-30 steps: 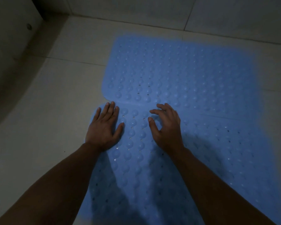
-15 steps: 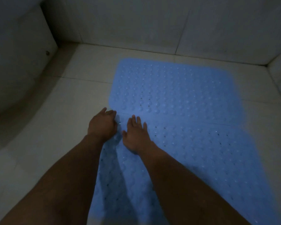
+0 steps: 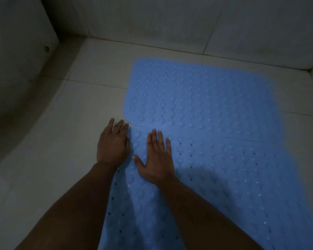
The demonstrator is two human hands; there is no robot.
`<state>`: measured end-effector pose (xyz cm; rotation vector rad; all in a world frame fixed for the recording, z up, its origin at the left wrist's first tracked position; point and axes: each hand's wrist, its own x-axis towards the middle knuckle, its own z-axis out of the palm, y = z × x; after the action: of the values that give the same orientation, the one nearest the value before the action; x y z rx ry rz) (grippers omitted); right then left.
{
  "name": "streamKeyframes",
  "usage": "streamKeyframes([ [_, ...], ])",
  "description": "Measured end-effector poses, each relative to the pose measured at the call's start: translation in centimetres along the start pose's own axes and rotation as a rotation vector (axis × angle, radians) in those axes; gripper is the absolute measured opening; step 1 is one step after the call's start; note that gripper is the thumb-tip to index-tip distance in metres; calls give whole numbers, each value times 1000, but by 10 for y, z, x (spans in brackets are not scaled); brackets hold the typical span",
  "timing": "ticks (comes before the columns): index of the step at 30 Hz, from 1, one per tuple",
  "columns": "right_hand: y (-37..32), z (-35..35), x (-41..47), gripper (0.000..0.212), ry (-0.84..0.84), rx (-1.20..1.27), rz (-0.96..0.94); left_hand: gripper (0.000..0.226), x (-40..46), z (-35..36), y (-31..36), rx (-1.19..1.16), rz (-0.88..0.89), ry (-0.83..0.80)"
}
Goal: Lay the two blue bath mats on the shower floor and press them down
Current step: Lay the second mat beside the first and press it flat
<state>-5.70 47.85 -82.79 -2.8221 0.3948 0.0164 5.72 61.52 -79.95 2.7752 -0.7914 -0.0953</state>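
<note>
Two blue bubble-textured bath mats lie flat on the pale tiled shower floor (image 3: 76, 138), edge to edge. The far mat (image 3: 202, 94) sits toward the back wall; the near mat (image 3: 233, 177) runs down to the frame's bottom. My left hand (image 3: 113, 145) lies flat with straight fingers on the near mat's far left corner, partly over the floor tile. My right hand (image 3: 158, 157) presses flat on the near mat just beside it, fingers spread, fingertips close to the seam between the mats.
Grey tiled walls (image 3: 170, 24) close the floor at the back and at the right corner. A curved pale raised edge (image 3: 16, 78) with a small round fitting (image 3: 46, 48) borders the left. The light is dim.
Both hands shifted left toward the near mat's corner. My right hand's curled fingers flattened out onto the mat. The camera view tilted up, showing more of the back wall.
</note>
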Motion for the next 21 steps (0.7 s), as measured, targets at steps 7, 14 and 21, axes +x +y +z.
streamKeyframes([
  [7, 4, -51, 39, 91, -550, 243, 88, 53, 2, -20, 10, -42, -81, 44],
  [14, 52, -143, 75, 31, -244, 571, 302, 63, -1, -25, 54, -29, -35, -1],
  [21, 125, -147, 23, 28, 8, 508, 310, 85, -6, 30, 157, 28, 216, -229],
])
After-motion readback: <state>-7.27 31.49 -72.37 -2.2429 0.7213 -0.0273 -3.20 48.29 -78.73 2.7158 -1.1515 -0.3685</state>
